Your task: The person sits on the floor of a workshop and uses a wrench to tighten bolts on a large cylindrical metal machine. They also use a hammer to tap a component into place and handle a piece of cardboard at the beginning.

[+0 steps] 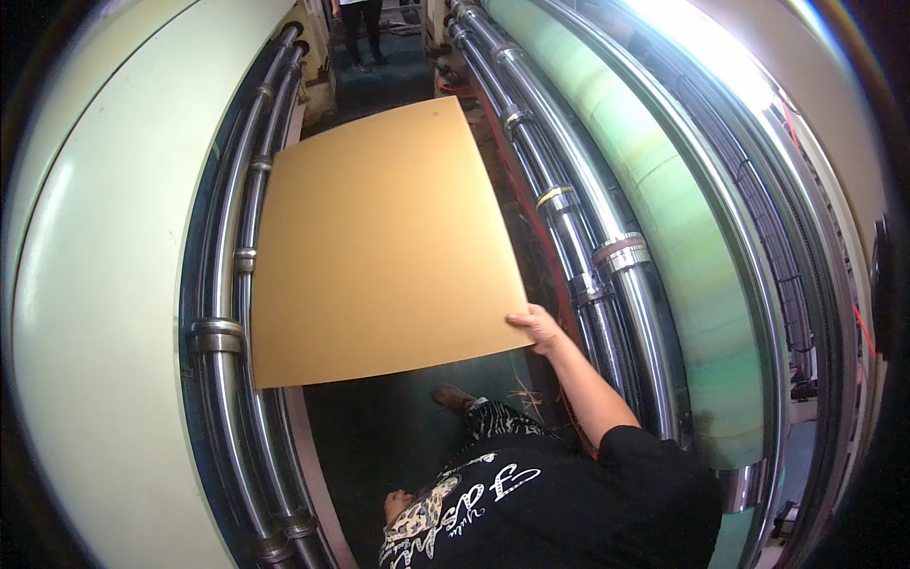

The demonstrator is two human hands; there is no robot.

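A large flat sheet of tan cardboard [384, 242] spans the gap between two banks of steel rollers. Its near right corner is pinched by my right hand [538, 330], thumb lying on the top face and the fingers beneath. The sheet's left edge lies over or against the inner left shaft; which of the two I cannot tell. Low in the view, my left hand [396, 504] hangs beside my black printed shirt, away from the sheet. Only a small part of it shows, and its fingers are mostly hidden.
Ringed steel shafts [220, 365] run along a pale machine panel [104, 313] on the left. More shafts [616, 242] and a large green roller [701, 284] flank the right. Red cables [531, 204] trail along the right side of the dark floor [370, 446]. Another person [360, 28] stands at the far end.
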